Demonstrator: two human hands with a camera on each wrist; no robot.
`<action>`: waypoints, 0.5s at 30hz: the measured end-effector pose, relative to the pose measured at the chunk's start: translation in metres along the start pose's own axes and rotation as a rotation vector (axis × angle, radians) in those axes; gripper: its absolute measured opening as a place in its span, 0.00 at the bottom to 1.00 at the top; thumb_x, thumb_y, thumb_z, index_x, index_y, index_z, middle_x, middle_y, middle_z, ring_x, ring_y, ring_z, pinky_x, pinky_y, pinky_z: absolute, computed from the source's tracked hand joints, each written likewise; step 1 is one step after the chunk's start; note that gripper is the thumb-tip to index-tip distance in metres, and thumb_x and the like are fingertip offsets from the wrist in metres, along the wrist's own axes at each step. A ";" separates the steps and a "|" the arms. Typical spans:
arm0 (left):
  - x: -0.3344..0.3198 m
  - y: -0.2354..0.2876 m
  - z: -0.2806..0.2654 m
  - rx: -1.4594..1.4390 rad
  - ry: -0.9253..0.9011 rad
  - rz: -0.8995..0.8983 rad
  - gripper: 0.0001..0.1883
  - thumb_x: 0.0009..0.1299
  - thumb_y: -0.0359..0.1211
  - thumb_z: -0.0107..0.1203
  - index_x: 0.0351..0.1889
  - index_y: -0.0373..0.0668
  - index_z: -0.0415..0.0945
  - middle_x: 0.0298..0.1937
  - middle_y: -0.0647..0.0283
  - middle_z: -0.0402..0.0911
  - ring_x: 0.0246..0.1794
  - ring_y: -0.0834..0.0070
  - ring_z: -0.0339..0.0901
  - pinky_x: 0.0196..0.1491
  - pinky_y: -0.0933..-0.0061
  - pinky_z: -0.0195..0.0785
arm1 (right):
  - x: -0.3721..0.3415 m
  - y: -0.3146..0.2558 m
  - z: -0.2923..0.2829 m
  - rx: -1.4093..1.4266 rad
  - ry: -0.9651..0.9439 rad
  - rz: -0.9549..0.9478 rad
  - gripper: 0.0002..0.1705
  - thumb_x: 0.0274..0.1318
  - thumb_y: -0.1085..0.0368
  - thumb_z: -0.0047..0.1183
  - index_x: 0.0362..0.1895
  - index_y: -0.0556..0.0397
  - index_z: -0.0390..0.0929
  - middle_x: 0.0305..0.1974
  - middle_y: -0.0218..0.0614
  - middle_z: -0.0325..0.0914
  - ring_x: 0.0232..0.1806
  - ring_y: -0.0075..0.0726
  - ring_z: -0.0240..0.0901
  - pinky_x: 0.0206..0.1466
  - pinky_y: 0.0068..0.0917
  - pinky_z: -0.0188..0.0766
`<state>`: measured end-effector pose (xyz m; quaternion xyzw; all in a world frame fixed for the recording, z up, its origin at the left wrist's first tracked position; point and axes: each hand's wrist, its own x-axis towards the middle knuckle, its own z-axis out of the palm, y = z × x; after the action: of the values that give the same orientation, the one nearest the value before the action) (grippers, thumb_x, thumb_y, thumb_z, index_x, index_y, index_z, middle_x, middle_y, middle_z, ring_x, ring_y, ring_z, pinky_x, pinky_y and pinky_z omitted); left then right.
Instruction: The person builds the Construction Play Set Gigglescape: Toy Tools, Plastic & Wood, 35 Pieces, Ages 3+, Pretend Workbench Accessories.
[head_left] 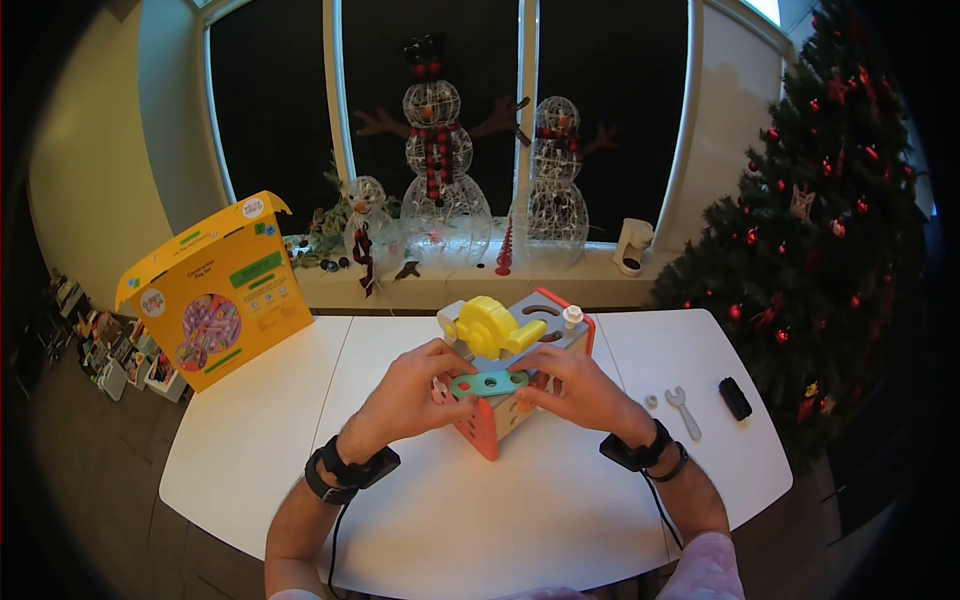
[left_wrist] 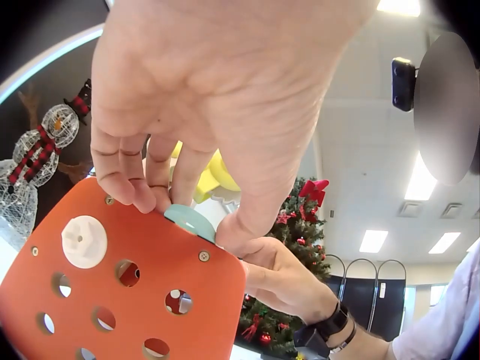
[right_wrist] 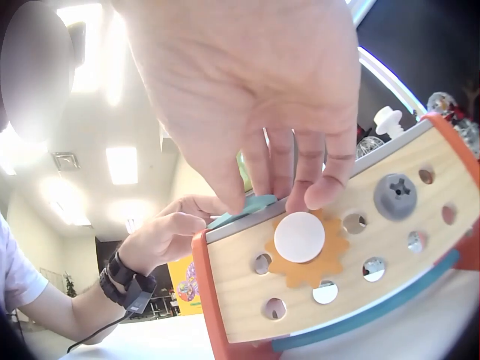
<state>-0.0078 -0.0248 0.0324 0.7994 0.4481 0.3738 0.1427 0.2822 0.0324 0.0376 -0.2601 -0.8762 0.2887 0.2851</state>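
Observation:
A teal strip with holes (head_left: 489, 383) lies along the near top edge of a toy box with an orange-red end panel (left_wrist: 142, 292) and a wooden side (right_wrist: 382, 240). My left hand (head_left: 412, 392) pinches the strip's left end between thumb and fingers. At its right end, my right hand (head_left: 575, 388) holds the strip the same way, other fingertips resting against the box's side. Behind the strip, a yellow piece (head_left: 487, 328) stands on the box top. An orange gear (right_wrist: 330, 262) with a white cap (right_wrist: 299, 237) sits on the wooden side.
On the table's right (head_left: 640, 500) are a grey wrench (head_left: 684, 412), a small light nut (head_left: 651, 401) and a black object (head_left: 735, 398). A yellow carton (head_left: 222, 300) stands at the back left. A white bolt (head_left: 572, 316) rises from the box's back right corner.

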 end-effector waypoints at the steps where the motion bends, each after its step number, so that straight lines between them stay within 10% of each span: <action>1: 0.000 -0.001 0.001 -0.001 0.002 0.000 0.21 0.63 0.38 0.78 0.53 0.44 0.91 0.45 0.62 0.86 0.42 0.71 0.84 0.42 0.70 0.77 | 0.001 0.001 0.000 -0.004 0.006 -0.002 0.18 0.70 0.65 0.69 0.59 0.58 0.85 0.49 0.40 0.82 0.43 0.36 0.85 0.48 0.33 0.82; 15: 0.000 -0.003 0.000 0.014 0.010 -0.034 0.17 0.63 0.39 0.77 0.47 0.43 0.90 0.37 0.65 0.82 0.35 0.74 0.81 0.38 0.71 0.76 | 0.000 0.004 -0.002 -0.019 0.018 -0.025 0.18 0.70 0.65 0.69 0.59 0.59 0.86 0.49 0.39 0.83 0.42 0.33 0.85 0.44 0.29 0.82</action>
<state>-0.0093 -0.0230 0.0310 0.7909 0.4649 0.3720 0.1413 0.2844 0.0362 0.0366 -0.2543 -0.8795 0.2744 0.2942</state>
